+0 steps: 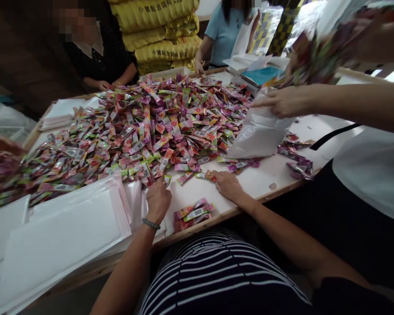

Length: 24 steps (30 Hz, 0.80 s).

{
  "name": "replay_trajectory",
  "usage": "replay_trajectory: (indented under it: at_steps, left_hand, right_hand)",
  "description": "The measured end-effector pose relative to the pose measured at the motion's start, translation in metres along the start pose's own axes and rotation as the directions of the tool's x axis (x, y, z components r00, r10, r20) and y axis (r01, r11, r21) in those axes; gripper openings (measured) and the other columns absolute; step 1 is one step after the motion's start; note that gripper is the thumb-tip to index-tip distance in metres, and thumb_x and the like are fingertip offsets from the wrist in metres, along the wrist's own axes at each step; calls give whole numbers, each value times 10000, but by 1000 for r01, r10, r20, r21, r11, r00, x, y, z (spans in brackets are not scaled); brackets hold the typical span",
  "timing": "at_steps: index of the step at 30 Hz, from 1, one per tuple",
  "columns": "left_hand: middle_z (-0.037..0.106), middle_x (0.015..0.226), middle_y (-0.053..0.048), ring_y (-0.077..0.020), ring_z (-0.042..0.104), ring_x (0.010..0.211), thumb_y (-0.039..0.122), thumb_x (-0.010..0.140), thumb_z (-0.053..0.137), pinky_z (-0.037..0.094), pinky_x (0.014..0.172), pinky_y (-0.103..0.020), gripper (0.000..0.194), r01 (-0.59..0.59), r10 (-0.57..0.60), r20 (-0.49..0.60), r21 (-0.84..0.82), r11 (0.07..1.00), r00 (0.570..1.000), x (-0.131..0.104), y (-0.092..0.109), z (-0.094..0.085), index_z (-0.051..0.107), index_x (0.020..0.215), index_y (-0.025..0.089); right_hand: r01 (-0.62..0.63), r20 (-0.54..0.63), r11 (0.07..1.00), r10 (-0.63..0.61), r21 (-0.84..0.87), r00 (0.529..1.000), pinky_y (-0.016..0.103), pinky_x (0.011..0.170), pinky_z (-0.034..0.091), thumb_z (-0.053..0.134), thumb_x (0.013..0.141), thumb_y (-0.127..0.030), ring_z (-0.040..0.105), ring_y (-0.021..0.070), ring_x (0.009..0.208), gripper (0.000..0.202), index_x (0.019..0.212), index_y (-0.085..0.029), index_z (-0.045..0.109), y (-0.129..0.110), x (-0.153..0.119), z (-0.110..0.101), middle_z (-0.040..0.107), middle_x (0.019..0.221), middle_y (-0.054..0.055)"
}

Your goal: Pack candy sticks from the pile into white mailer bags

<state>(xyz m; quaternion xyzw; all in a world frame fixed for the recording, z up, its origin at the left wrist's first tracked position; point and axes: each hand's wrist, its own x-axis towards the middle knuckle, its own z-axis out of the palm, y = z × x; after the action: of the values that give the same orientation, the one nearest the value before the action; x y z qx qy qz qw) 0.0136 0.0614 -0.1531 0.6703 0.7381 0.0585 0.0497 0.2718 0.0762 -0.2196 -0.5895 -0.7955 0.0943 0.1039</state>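
A wide heap of small red, purple and green packets (180, 118) covers the middle of the white table (265, 175). At its near edge my left hand (158, 199), with a beaded bracelet on the wrist, has its fingers closed at a green packet. My right hand (228, 186) pinches the end of a red and green packet (206, 176) lying on the table. Between my hands and the table's front edge lies a small pile of packets (193, 213).
White padded envelopes (65, 232) are stacked at the left. On the right, a person's hand (282, 101) holds a white bag (261, 131) while packets blur above it. Two people stand across the table, before yellow sacks (157, 17). Another hand is at the left edge.
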Motion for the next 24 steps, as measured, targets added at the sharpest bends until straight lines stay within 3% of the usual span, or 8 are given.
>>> replay_trajectory:
  at_steps: [3, 5, 8, 14, 17, 19, 21, 24]
  left_hand:
    - [687, 1038, -141, -273, 632, 1004, 41, 794, 423, 478, 852, -379, 430, -176, 170, -84, -62, 983, 982, 4, 9, 2, 571, 1187, 135]
    - [674, 1072, -129, -255, 606, 1032, 31, 809, 413, 466, 888, -369, 398, -306, 303, -51, -73, 949, 952, 13, 21, 10, 595, 1144, 144]
    - [681, 973, -128, -261, 602, 963, 15, 792, 432, 472, 845, -377, 309, -386, 388, 18, -72, 920, 922, 23, 33, 21, 646, 970, 149]
    - [676, 800, -86, -245, 590, 896, 39, 783, 479, 483, 791, -356, 237, -438, 446, 75, -102, 893, 892, 4, 9, 22, 655, 851, 182]
    - [695, 799, -63, -226, 590, 896, 70, 790, 523, 485, 813, -340, 209, -490, 505, 125, -136, 861, 854, -11, 0, 24, 680, 847, 197]
    - [708, 813, -60, -216, 598, 892, 90, 802, 548, 491, 818, -331, 193, -538, 567, 150, -195, 820, 810, -20, 0, 26, 697, 859, 198]
    - [716, 848, -58, -202, 611, 884, 94, 815, 551, 501, 811, -320, 200, -549, 602, 162, -279, 788, 782, -28, 1, 26, 705, 890, 198]
    - [708, 966, -60, -184, 628, 917, 128, 862, 521, 514, 835, -317, 240, -477, 552, 104, -390, 788, 827, -39, -3, 17, 680, 1023, 206]
  right_hand:
    - [20, -15, 1000, -20, -1, 1000, 359, 928, 405, 450, 824, -67, 541, 248, 1014, 413, 1204, -118, 601, 9, -4, 4, 639, 1060, 136]
    - [53, -24, 999, -53, 1, 998, 357, 927, 405, 425, 823, -52, 526, 244, 1027, 410, 1174, -135, 620, 14, -6, 6, 627, 1044, 126]
    - [66, -14, 998, -66, 0, 998, 354, 907, 413, 425, 815, -43, 528, 242, 1005, 394, 1129, -141, 641, 21, -10, 7, 623, 1034, 122]
    - [41, -60, 977, -29, 208, 998, 331, 867, 448, 440, 829, -94, 578, 225, 946, 336, 1072, -137, 668, 31, -17, -3, 662, 975, 108]
    - [20, -148, 949, 28, 314, 989, 319, 802, 469, 433, 872, -155, 597, 213, 874, 319, 1092, -144, 665, 14, -8, -13, 675, 964, 95]
    - [99, -143, 945, -56, 313, 988, 306, 821, 464, 445, 868, -130, 601, 206, 905, 333, 1115, -175, 665, -9, 3, -17, 680, 995, 79]
    - [213, -56, 933, -206, 289, 977, 290, 862, 456, 467, 855, -88, 598, 196, 975, 358, 1129, -204, 667, -31, 16, -19, 680, 1060, 68]
    - [359, 118, 884, -408, 300, 905, 298, 928, 445, 505, 898, -142, 589, 192, 1054, 295, 1134, -196, 673, -50, 26, -17, 670, 1140, 82]
